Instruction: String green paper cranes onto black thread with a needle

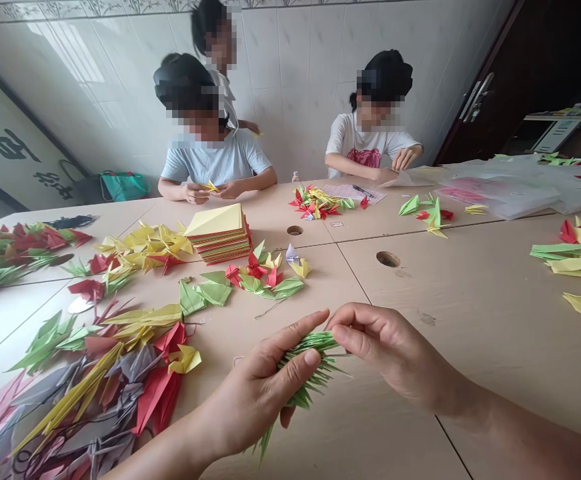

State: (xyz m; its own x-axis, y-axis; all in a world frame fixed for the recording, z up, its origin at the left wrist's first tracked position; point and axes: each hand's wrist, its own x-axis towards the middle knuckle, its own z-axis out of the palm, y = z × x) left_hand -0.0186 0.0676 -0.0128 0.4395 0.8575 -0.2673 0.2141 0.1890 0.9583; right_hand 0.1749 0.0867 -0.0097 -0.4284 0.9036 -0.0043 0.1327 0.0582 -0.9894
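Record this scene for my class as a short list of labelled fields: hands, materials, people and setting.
Left hand: holds a bunch of green folded paper in its fingers; left hand itself
Right hand: right hand pinches at the bunch's far end
Square paper: a stack with a yellow sheet on top
Loose pieces: mixed heap to the left, red, yellow, grey and green
Person opposite: blue shirt, handling a yellow piece
Others: two more people, one standing
Table: pale top, round holes
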